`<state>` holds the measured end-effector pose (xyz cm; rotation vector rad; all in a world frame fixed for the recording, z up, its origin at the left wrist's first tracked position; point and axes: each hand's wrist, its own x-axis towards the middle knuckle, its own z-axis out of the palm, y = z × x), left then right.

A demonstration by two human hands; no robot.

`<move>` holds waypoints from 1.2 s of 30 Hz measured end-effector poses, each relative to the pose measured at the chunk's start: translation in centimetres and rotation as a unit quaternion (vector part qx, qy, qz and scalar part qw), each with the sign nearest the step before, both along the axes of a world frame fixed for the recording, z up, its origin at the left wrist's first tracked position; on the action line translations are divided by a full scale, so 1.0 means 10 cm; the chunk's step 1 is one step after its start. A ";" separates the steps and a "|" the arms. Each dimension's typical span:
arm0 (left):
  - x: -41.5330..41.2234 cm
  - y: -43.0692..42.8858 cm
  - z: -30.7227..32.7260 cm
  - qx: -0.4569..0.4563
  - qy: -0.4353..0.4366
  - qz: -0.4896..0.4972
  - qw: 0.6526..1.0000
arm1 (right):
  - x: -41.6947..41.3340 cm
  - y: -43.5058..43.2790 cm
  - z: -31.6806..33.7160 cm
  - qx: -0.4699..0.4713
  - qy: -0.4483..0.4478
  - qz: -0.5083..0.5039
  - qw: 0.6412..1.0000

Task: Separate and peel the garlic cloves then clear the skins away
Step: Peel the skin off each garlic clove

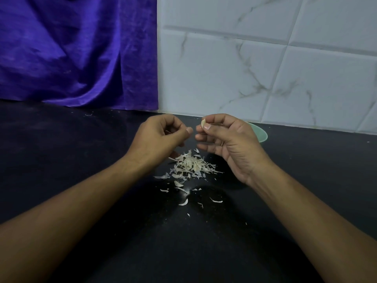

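A black bench [81, 160] runs along a draped purple cloth [77, 54] and a marble-tiled wall [265, 58]. A person works over the bench's middle with both hands raised. The right hand [228, 144] pinches a garlic clove [203, 123] between thumb and forefinger, its other fingers loosely bent. The left hand [161, 137], just beside it, has its fingers curled inward; whether it grips a shred of skin cannot be told.

A green bowl [261, 135] sits near the bench's back edge, mostly hidden behind the right hand. Directly below the hands lies a heap of skins [191, 166], and stray flakes [183, 202] trail toward the front edge.

The clove is small and held only at the fingertips, so a hard tug at its skin could flick it down into the heap. The papery flakes are light enough that a careless sweep would likely scatter them across the dark surface.
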<state>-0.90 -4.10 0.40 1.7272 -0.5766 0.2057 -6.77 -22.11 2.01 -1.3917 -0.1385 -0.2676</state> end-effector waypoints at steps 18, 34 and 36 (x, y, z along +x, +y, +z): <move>-0.05 0.01 0.07 0.001 -0.021 -0.032 0.999 | 0.01 0.00 -0.05 -0.118 -0.063 -0.038 0.990; -0.14 -0.01 0.06 0.138 -0.137 0.082 0.977 | 0.08 0.00 -0.14 -0.304 -0.152 -0.113 0.934; -0.16 -0.01 0.06 0.148 -0.138 0.095 0.975 | 0.08 0.01 -0.16 -0.325 -0.160 -0.125 0.924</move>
